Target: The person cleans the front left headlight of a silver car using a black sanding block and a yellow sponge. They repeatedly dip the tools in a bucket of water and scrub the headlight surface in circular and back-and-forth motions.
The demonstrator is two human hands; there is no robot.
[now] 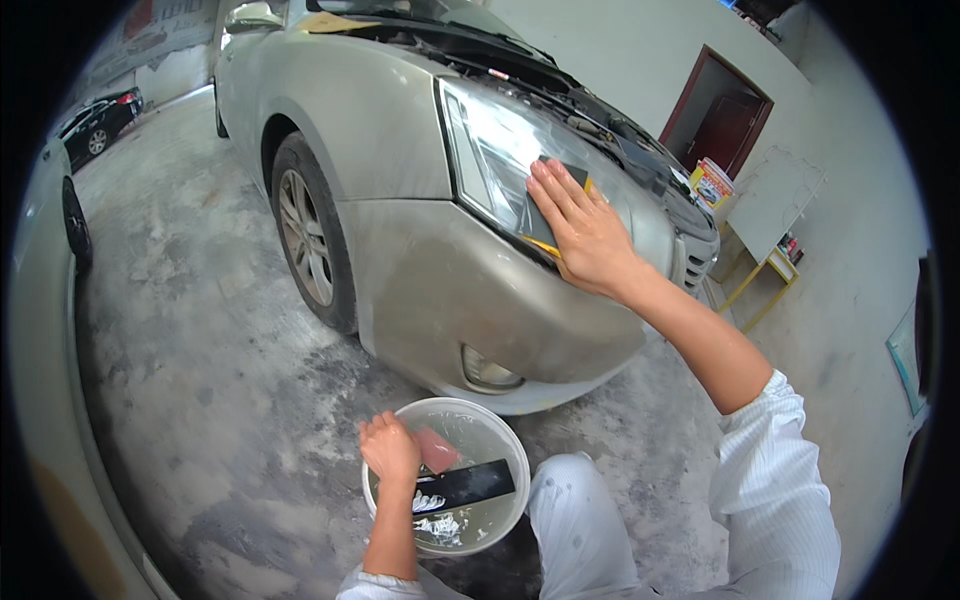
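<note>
My right hand [585, 232] lies flat with fingers extended over a dark grey sheet of sandpaper [541, 214]. It presses the sheet against the clear headlight [495, 150] of a beige car. Yellow edges of a pad or backing [541, 246] show beside the sheet. Lower down, my left hand [391, 448] is curled over the left rim of a round white plastic bucket [523, 487]. Inside the bucket are water with white suds, a long black block [476, 484] and a pink piece [437, 450], perhaps a sponge. My left fingertips are partly hidden.
The car's front bumper [480, 285] and front wheel [304, 225] stand before me, its engine bay uncovered. Another car's side [45, 322] runs along the left. A printed tub [711, 184] and a yellow-framed stand [776, 266] are at the right, near a doorway [716, 112].
</note>
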